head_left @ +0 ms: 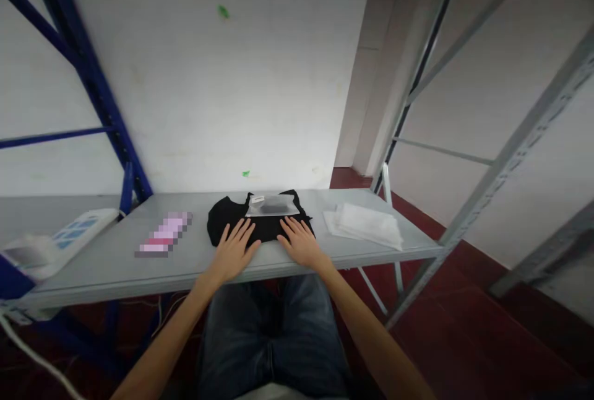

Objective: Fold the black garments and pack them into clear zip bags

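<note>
A black garment (227, 217) lies spread on the grey shelf board (111, 260) in front of me. On its far edge rests a clear plastic bag (272, 205) with something dark inside. My left hand (234, 250) lies flat, fingers spread, on the near left part of the garment. My right hand (301, 242) lies flat beside it on the near right part, fingers stretched out. Neither hand holds anything.
A stack of clear plastic bags (364, 225) lies to the right on the board. A pink object (164, 234), blurred out, lies to the left. A white power strip (69, 236) sits at far left. Blue rack posts (99, 100) stand left, grey posts (505, 152) right.
</note>
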{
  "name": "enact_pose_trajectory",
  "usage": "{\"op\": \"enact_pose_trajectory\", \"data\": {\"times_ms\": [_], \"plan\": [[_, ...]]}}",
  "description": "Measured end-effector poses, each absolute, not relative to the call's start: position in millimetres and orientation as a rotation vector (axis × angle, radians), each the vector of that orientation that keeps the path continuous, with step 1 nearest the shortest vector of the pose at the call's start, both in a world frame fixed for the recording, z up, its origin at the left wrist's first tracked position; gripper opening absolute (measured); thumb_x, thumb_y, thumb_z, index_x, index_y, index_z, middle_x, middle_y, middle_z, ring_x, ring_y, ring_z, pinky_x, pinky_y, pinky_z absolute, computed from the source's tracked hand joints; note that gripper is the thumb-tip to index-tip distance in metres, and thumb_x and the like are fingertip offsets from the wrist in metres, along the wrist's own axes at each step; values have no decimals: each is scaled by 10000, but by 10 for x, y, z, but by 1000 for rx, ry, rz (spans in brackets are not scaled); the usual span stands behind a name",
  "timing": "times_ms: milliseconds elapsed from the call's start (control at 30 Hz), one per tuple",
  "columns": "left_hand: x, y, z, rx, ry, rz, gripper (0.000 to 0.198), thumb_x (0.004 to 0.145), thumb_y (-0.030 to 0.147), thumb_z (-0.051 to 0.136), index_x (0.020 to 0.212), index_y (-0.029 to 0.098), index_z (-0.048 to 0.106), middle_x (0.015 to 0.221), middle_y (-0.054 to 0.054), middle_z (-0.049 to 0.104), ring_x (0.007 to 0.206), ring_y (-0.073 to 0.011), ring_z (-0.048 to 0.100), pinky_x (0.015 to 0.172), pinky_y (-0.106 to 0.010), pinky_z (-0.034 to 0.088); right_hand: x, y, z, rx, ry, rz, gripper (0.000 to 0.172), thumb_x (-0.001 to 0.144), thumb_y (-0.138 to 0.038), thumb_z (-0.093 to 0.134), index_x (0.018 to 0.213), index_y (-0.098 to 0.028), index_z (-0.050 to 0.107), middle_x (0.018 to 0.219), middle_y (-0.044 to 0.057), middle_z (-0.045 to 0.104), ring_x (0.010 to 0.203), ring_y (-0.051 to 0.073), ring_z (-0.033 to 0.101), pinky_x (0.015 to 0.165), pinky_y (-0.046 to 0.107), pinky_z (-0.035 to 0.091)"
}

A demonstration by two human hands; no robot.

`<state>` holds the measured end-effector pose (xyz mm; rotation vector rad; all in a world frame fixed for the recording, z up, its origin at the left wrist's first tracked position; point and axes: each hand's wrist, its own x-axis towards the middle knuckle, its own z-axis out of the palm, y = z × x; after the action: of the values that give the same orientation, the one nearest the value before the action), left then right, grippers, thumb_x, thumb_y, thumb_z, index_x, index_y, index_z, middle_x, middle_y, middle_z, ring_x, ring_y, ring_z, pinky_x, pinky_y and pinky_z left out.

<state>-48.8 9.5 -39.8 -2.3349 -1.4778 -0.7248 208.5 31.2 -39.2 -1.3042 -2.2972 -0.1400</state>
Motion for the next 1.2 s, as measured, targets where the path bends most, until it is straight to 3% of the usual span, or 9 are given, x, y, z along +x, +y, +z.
{"op": "enact_pose_trajectory", "data": {"times_ms": [500,733,1200], "plan": [[-459,15,-305,-2463,-1611,-583,579,1054,547,383,1558,282,490,1621,-66,484,1543,-298,368,1266,-576,273,2130,235,-360,-1384,-2404,-80,756,1048,-673,360,1601,-161,432,1655,116,403,1564,280,321,1293,484,188],[-445,23,-324,-2445,-1622,-572,543,1056,543,395,1535,322,521,1617,-53,490,1540,-304,374,1256,-580,290,2130,225,-351,-1403,-2413,-59,762,1046,-681,354,1606,-170,425,1662,108,394,1567,273,314,1296,477,173],[-433,-4,-305,-2456,-1625,-555,586,1063,548,349,1567,279,480,1642,-51,450,1560,-300,337,1266,-568,277,2120,205,-327,-1408,-2400,-57,754,1047,-662,375,1602,-153,430,1655,111,403,1566,275,316,1295,478,179]]}}
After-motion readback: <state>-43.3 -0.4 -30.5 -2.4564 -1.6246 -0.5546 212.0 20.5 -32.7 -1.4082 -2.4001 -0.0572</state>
